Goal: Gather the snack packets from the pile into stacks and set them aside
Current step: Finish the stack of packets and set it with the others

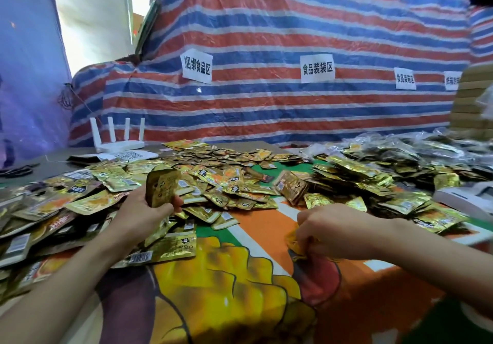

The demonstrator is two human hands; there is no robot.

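A wide pile of gold and orange snack packets (213,181) covers the table from the left edge to the right. My left hand (145,211) holds a small upright stack of packets (162,187) above the pile's near edge. My right hand (333,233) rests knuckles-up on the printed tablecloth, fingers curled around some yellow-orange material (294,243); whether that is a packet I cannot tell. A neater heap of gold packets (368,183) lies beyond my right hand.
A printed orange, green and yellow tablecloth (240,277) covers the table in front of me. A white router with several antennas (120,141) stands at the back left. Clear bags of packets (426,149) lie at the back right. A striped tarpaulin (266,50) with paper labels hangs behind.
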